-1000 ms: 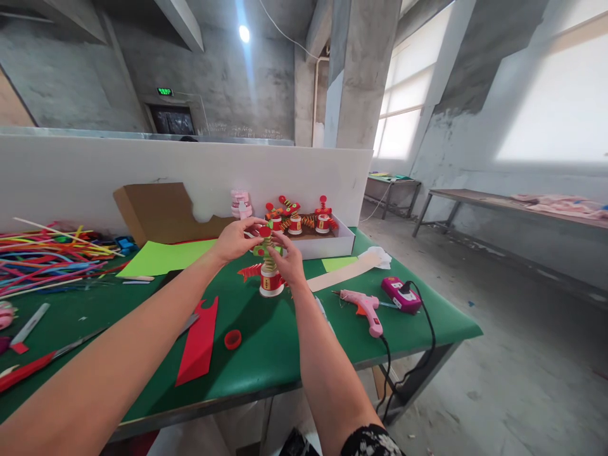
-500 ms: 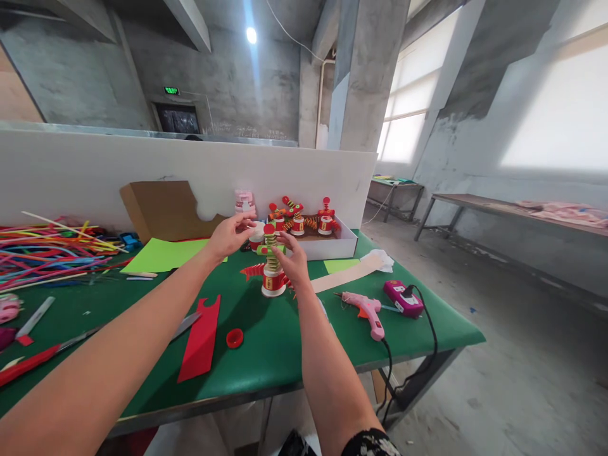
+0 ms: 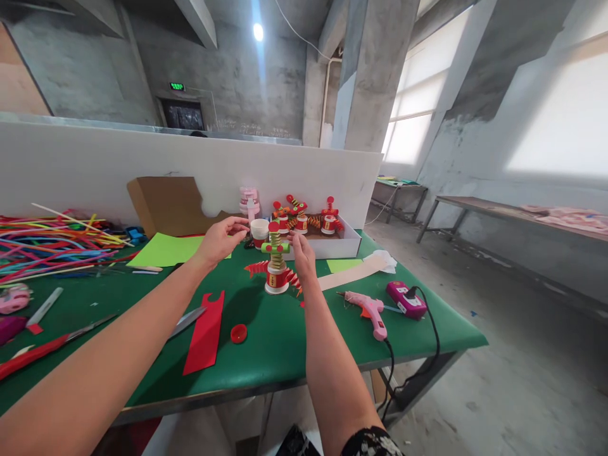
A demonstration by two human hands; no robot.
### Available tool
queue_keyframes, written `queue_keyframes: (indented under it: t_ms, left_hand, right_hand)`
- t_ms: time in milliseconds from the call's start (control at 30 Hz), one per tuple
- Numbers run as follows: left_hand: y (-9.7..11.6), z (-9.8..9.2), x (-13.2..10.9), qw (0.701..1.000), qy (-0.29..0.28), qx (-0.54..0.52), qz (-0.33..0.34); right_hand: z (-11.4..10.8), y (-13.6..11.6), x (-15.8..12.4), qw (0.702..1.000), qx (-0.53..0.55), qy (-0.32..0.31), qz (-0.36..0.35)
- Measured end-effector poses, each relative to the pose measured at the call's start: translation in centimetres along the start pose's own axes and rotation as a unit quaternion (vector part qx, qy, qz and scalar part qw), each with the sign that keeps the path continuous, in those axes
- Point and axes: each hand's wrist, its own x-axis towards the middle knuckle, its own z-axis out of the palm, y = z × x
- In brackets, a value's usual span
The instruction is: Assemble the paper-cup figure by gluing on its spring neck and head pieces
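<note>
A paper-cup figure [image 3: 277, 278] with a red band, folded red paper arms, a green folded neck and a red disc on top stands upright on the green table [image 3: 266, 361]. My left hand [image 3: 223, 239] is up at its left, near white paper cups [image 3: 259, 229], with its fingers apart and nothing seen in them. On the figure's right, my right hand [image 3: 303, 251] is raised with its fingers stretched, holding nothing. A gap shows between each hand and the figure. Behind, a white box [image 3: 349, 245] holds several similar figures [image 3: 301, 221].
Right of my arm lie a pink glue gun [image 3: 368, 307] and a purple power block [image 3: 407, 299] with a black cord. Red paper [image 3: 205, 332], a red ring [image 3: 239, 334] and scissors [image 3: 52, 345] lie in front. Colourful pipe cleaners [image 3: 52, 247] cover the left back.
My hands have moved apart from the figure's top; the right hand no longer overlaps its green part. The figure still stands. The whole view has shifted slightly.
</note>
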Motion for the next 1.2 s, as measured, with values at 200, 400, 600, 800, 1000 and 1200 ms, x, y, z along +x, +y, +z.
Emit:
queue_keyframes:
  t_ms: [200,400,600,800,1000,1200]
  left_hand:
    - [0.5,1.3,0.8,0.997,-0.067,-0.026,-0.018]
    - [1.0,3.2,1.0,0.981,-0.178,-0.054,-0.058]
    - [0.0,4.1,0.6,0.979,-0.187,-0.064,-0.051]
    - [-0.4,4.5,0.4,0.986,-0.150,-0.046,-0.054]
    - [-0.4,4.9,0.3,0.988,-0.147,-0.011,-0.042]
    - [-0.6,5.3,0.2,0.989,-0.143,0.020,-0.025]
  right_hand:
    - [0.2,0.1,-0.2,0.998,-0.051,-0.041,-0.022]
    - [-0.4,0.5,0.0,0.996,-0.068,-0.054,-0.022]
    - [-0.6,0.7,-0.3,0.997,-0.053,-0.057,0.004]
    - [-0.9,0.8,-0.8,0.996,-0.038,-0.074,0.045]
    - [-0.9,0.8,-1.0,0.994,-0.039,-0.074,0.076]
    - [-0.9,0.4,-1.2,0.990,-0.043,-0.075,0.110]
